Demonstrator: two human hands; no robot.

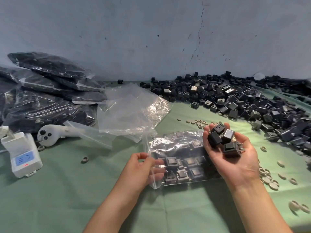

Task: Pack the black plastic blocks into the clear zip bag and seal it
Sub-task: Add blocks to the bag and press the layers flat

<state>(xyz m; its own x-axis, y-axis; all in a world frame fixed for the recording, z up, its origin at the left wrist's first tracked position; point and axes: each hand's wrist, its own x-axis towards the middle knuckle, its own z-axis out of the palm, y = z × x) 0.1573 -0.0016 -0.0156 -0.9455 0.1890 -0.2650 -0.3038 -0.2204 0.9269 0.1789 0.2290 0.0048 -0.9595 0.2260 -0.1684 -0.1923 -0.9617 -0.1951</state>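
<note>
A clear zip bag point(176, 145) lies on the green table in front of me with several black plastic blocks point(181, 167) inside it. My left hand point(143, 167) pinches the bag's open left edge, with fingers inside the mouth. My right hand point(232, 153) hovers palm up over the bag's right end and cups several black blocks point(222, 140). A big heap of loose black blocks point(244, 101) covers the table at the back right.
Filled, sealed bags point(47, 91) are stacked at the left. Empty clear bags point(131, 108) lie in the middle. A white power strip point(23, 155) and a white handle-shaped tool point(53, 133) sit at the left. Small grey rings point(269, 177) are scattered at the right.
</note>
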